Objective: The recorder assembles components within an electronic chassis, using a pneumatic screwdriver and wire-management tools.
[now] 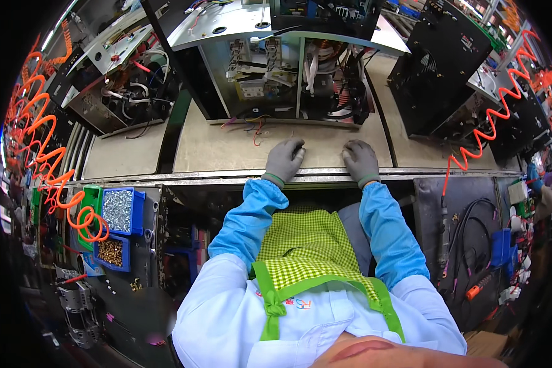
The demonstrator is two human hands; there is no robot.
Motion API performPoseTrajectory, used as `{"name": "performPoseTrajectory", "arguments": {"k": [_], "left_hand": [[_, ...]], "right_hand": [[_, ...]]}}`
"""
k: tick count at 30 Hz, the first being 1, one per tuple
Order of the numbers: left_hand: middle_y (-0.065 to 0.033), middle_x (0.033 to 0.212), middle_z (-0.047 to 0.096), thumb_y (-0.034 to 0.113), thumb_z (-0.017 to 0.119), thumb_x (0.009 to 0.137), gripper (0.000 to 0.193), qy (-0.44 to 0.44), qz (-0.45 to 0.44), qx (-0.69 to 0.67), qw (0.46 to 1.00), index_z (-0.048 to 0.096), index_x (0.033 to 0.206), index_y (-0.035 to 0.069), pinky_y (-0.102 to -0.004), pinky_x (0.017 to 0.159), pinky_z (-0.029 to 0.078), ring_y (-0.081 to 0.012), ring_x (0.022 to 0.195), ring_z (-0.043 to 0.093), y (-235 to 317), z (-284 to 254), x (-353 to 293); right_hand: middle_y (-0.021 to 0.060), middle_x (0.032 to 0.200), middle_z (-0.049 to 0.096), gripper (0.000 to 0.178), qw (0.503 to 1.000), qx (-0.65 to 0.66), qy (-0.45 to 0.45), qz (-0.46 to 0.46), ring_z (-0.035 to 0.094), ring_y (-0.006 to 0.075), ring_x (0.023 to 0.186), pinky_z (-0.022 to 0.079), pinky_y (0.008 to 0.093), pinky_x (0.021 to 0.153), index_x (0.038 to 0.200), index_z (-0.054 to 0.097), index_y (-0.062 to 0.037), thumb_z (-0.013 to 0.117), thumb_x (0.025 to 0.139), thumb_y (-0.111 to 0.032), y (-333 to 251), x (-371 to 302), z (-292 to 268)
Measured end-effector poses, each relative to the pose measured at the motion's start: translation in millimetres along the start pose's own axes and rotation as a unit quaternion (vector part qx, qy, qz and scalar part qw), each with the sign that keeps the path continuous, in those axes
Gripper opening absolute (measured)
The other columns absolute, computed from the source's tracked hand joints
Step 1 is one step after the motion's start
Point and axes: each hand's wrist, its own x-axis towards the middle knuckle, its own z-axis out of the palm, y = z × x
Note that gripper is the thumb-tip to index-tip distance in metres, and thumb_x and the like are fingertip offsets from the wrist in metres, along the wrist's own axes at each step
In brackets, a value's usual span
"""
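Observation:
My left hand [284, 161], in a grey glove, rests on the tan board [208, 150] near its front edge. Its fingers are curled in, and nothing shows in them. To the right, apart from it, my right hand [360, 161] lies on the same board, also gloved and with fingers folded. Just beyond both hands stands an open-fronted metal equipment cabinet [257, 92] with cables and electrical parts inside. Thin coloured wires [257, 127] trail from its lower front onto the board, ahead of my left hand.
Similar units stand at left [129, 98] and right [432, 73]. Orange coiled hoses [43, 135] hang on both sides. Blue bins of silver screws [118, 208] and brass fasteners [111, 251] sit at lower left. A power driver [444, 236] and black cables [466, 227] lie at right.

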Motion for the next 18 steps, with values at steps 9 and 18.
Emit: {"name": "performPoseTrajectory", "arguments": {"k": [9,18], "left_hand": [[-0.0158,0.093,0.063,0.019,0.061,0.083,0.024,-0.011,-0.012,-0.004,1.0,0.062,0.101,0.004,-0.038,0.074,0.05,-0.0312,0.084,0.062,-2.2,1.7,-0.4],[-0.0153,0.093,0.063,0.02,0.061,0.083,0.024,-0.001,0.006,0.0,1.0,0.061,0.101,0.004,-0.0378,0.074,0.05,-0.0309,0.083,0.062,-1.0,1.5,-0.9]], "right_hand": [[0.0112,0.107,0.061,0.027,1.0,0.0,0.003,0.017,0.054,0.0305,0.103,0.041,0.0411,0.093,0.098,0.064,-0.0088,0.059,0.08,-0.028,-0.2,2.4,-0.5],[0.0113,0.104,0.062,0.025,1.0,-0.001,0.023,0.017,0.055,0.0308,0.102,0.042,0.0411,0.092,0.096,0.065,-0.008,0.06,0.08,-0.027,1.9,0.1,1.7]]}}
